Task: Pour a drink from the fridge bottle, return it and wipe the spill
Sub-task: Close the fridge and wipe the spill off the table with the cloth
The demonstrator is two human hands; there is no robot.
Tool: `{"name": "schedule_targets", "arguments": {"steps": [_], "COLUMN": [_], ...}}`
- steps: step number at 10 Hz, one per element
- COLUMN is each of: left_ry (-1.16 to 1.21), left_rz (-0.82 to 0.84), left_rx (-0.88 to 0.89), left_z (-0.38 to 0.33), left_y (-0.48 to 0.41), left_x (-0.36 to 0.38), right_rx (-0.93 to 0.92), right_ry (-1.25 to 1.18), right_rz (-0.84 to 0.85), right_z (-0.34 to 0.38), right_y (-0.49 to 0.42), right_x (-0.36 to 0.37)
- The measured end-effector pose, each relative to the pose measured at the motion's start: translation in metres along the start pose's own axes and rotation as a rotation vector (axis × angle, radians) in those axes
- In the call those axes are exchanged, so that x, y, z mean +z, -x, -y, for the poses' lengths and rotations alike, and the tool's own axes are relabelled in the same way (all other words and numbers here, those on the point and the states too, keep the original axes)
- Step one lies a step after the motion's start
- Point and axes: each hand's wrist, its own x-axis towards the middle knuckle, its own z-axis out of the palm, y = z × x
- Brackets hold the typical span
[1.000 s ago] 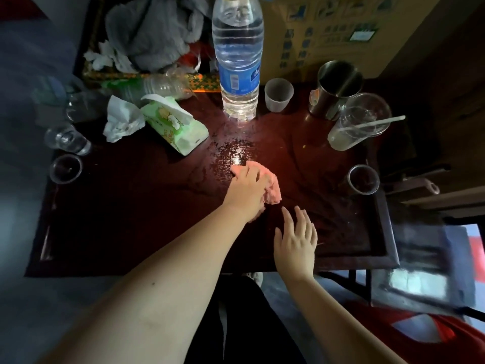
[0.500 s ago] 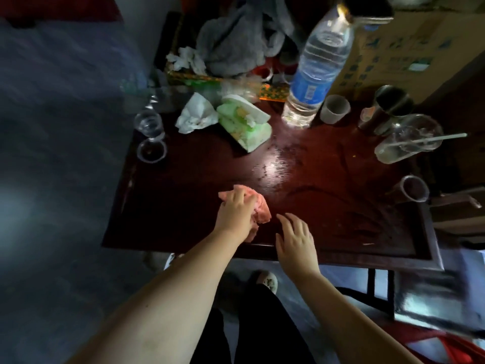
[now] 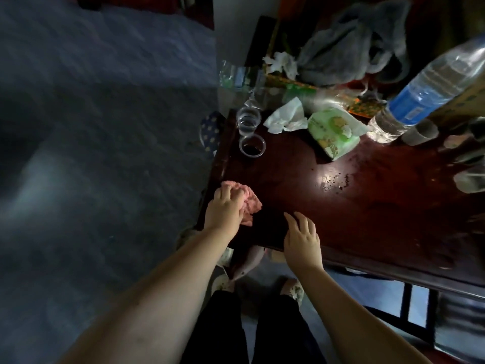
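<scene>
By the table [image 3: 380,227] edge, your left grip [image 3: 223,208] clutches the cloth [image 3: 253,203]; right grip [image 3: 301,237] lies released, flat nearby. Droplets of the spill [image 3: 334,181] sit well apart, nearer the bottle [image 3: 420,93]. Carry cloth there, press flat, wipe inward.

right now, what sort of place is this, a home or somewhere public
Most likely a lived-in room at home: a dark wooden table cluttered with a water bottle and a tissue pack, a heap of grey clothing at its far end, and the left hand gripping a pink cloth.
</scene>
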Motion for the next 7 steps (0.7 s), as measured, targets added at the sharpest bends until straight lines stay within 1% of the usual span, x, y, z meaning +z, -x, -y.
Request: {"name": "schedule_targets", "arguments": {"steps": [1,2,3,4,5,6,7], "left_ry": [-0.025,-0.086,-0.126,-0.212,-0.161,-0.243,-0.123], "left_rz": [0.059,0.225,0.445,0.584,0.609,0.415,0.228], "left_rx": [-0.01,-0.013,-0.045,0.056,0.029,0.129,0.254], "left_z": [-0.002,-0.008,-0.02,-0.039,-0.071,-0.116,-0.165], "left_y": [0.001,-0.002,-0.01,-0.016,-0.013,-0.005,0.014], "left_x": [-0.001,-0.017,-0.045,-0.081,-0.132,-0.191,-0.243], "right_rx": [-0.017,-0.038,-0.034,-0.068,-0.124,-0.145,-0.188], "right_ry": [0.011,0.031,0.086,0.143,0.196,0.179,0.146], "right_rz": [0.036,0.123,0.198,0.165,0.072,-0.079,-0.265], "right_z": [-0.002,-0.005,-0.005,-0.009,-0.014,-0.025,-0.036], "right_y": [-0.001,-0.008,-0.015,-0.02,-0.015,0.002,0.031], "right_x": [-0.006,-0.019,-0.044,-0.083,-0.144,-0.216,-0.292]}}
